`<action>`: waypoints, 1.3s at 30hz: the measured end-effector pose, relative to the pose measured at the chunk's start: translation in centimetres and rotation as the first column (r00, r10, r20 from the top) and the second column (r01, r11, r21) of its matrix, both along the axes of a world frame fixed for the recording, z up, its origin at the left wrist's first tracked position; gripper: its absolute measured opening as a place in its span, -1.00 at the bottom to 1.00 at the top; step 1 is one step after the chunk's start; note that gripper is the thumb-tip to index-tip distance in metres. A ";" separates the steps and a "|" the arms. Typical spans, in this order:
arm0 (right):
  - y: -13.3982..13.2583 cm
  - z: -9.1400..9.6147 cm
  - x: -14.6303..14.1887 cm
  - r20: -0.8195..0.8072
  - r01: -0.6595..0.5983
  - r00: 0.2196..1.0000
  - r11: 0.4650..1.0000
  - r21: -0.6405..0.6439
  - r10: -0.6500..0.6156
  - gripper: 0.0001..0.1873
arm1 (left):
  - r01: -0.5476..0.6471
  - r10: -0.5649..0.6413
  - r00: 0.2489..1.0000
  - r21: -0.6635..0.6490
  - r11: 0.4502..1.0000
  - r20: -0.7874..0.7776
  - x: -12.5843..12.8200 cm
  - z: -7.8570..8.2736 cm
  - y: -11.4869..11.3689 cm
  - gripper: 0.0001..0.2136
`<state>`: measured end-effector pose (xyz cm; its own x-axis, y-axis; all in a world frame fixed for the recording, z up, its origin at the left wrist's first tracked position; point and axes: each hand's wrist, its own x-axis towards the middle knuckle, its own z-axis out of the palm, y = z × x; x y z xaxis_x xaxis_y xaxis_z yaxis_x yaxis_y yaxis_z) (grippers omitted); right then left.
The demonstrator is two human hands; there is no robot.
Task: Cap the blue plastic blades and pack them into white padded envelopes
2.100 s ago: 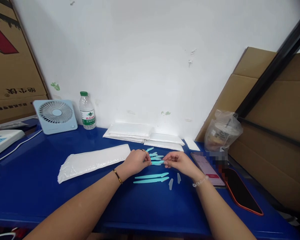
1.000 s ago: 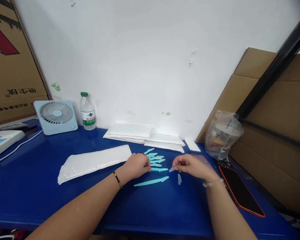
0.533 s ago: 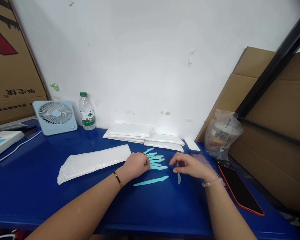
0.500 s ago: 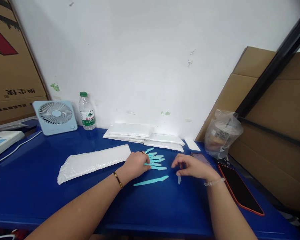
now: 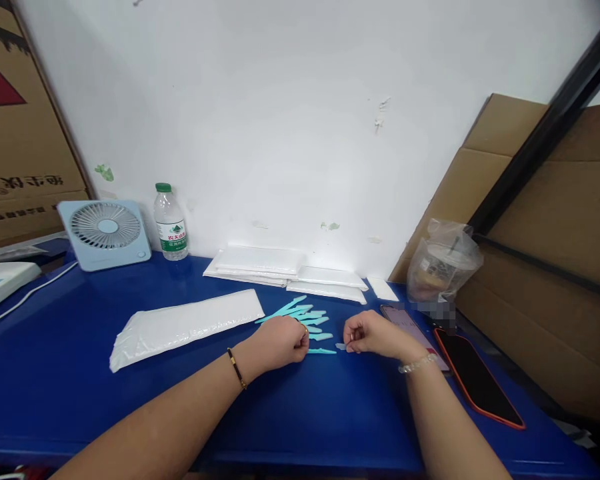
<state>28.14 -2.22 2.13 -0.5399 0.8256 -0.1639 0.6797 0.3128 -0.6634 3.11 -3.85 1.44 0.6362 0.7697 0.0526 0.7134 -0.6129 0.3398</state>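
Observation:
My left hand [image 5: 283, 343] is closed over the handle of the nearest teal eyebrow razor [image 5: 324, 351], whose blade end points right. Most of that handle is hidden under the fingers. Several more teal eyebrow razors [image 5: 317, 321] lie fanned out just beyond this hand, blade ends to the right. To the right, my right hand [image 5: 373, 333] pinches a small translucent blade cover [image 5: 341, 346] between thumb and finger. The cover is close to the razor's tip; whether they touch I cannot tell.
White padded mailers [image 5: 260, 261] are stacked along the wall, and another white mailer [image 5: 187, 327] lies at left. A fan [image 5: 109, 230] and a water bottle [image 5: 171, 227] stand behind. Two phones [image 5: 480, 380] [image 5: 410, 327] and a bagged drink cup [image 5: 437, 267] are at right.
My left hand has come nearer, off the fanned razors and onto the separate razor. My right hand has moved slightly left, and the cover now points left instead of hanging down.

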 end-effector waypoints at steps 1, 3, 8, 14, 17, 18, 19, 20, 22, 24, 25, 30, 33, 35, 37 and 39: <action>0.0 0.0 -0.2 -0.008 -0.001 1.000 1.000 0.002 0.001 -0.90 | -0.002 0.002 1.000 0.002 1.000 -0.007 0.0 0.0 0.0 -0.89; -0.1 -0.2 -0.5 -0.018 0.001 1.000 1.000 -0.003 -0.001 -0.89 | -0.008 0.008 1.000 0.000 1.000 -0.016 0.1 0.1 0.0 -0.89; -0.1 -0.5 -1.0 -0.029 -0.007 1.000 0.999 -0.039 0.006 -0.87 | -0.015 0.015 0.999 -0.002 1.000 -0.031 0.2 0.0 0.0 -0.88; -0.3 -0.3 -0.7 -0.041 0.005 0.999 0.996 -0.088 -0.009 -0.86 | -0.027 0.028 0.998 0.026 0.999 -0.053 0.0 0.2 0.1 -0.86; -0.3 -0.3 -0.7 -0.034 0.014 0.999 0.997 -0.077 -0.016 -0.86 | -0.036 0.037 0.998 0.015 0.999 -0.059 -0.1 0.4 0.2 -0.86; -0.3 -0.3 -0.8 -0.037 0.012 0.999 0.997 -0.075 -0.014 -0.86 | -0.033 0.034 0.998 0.022 0.999 -0.060 -0.1 0.3 0.2 -0.86; -0.2 -0.4 -0.9 -0.039 0.011 0.999 0.998 -0.067 -0.014 -0.86 | -0.028 0.030 0.998 0.034 0.999 -0.061 -0.1 0.3 0.3 -0.86; -0.2 -0.6 -1.0 -0.039 0.014 0.999 0.999 -0.052 -0.016 -0.86 | -0.023 0.026 0.998 0.047 0.999 -0.062 -0.1 0.2 0.3 -0.85; -0.1 -0.7 -1.2 -0.039 0.020 0.999 1.000 -0.018 -0.020 -0.87 | -0.018 0.022 0.998 0.066 0.998 -0.061 -0.1 0.0 0.4 -0.85; -0.1 -0.8 -1.2 -0.041 0.018 0.999 1.000 -0.001 -0.018 -0.88 | -0.025 0.029 0.998 0.068 0.997 -0.056 -0.1 -0.1 0.5 -0.85; 0.0 -0.9 -1.2 -0.043 0.014 0.999 1.000 -0.001 -0.014 -0.88 | -0.030 0.034 0.998 0.064 0.998 -0.055 -0.1 -0.1 0.5 -0.85; 0.1 -0.9 -0.9 -0.048 0.001 0.999 1.000 0.011 -0.001 -0.91 | -0.037 0.039 0.998 0.036 0.999 -0.056 -0.1 0.2 0.3 -0.85; 0.1 -1.0 -1.0 -0.041 -0.006 0.999 1.000 0.002 0.006 -0.90 | -0.040 0.042 0.998 0.038 0.998 -0.055 -0.2 0.4 0.3 -0.85; 0.0 -0.9 -1.2 -0.039 0.000 0.999 1.000 0.005 0.000 -0.89 | -0.038 0.040 0.998 0.039 0.999 -0.054 -0.2 0.3 0.4 -0.86; -0.2 -0.9 -1.6 -0.043 -0.001 0.999 1.000 0.015 0.002 -0.89 | -0.018 0.020 0.999 0.039 0.999 -0.046 -0.1 0.0 0.4 -0.86; -0.3 -0.8 -2.1 -0.056 -0.013 0.998 0.999 0.029 0.015 -0.89 | 0.011 -0.010 0.999 0.042 0.999 -0.031 0.1 -0.4 0.4 -0.85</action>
